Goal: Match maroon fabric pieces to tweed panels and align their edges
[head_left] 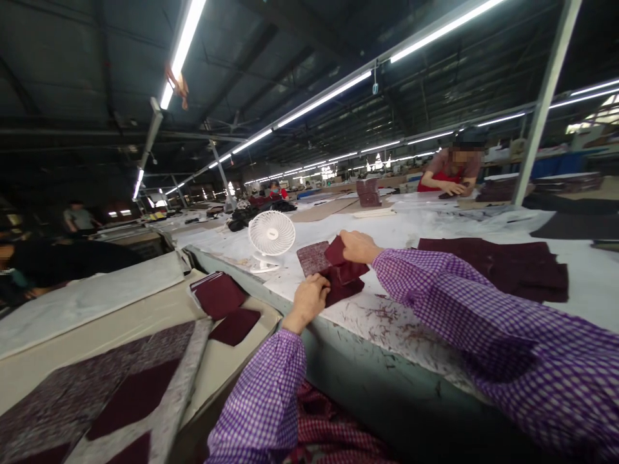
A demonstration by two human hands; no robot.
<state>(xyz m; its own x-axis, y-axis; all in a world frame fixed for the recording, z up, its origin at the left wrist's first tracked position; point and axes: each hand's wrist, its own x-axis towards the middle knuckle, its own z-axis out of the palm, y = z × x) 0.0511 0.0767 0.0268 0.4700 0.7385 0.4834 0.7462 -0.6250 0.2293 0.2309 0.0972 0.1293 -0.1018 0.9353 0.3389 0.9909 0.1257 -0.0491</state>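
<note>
Head view: working by the near edge of a long white-covered table (387,231) stretching ahead; pinching dark maroon fabric pieces (345,289) in right hand (358,247), touching their left side with left hand (309,300), grip unclear

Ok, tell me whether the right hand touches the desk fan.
Apart: the head view shows a clear gap, with speckled fabric between the right hand and desk fan.
</note>
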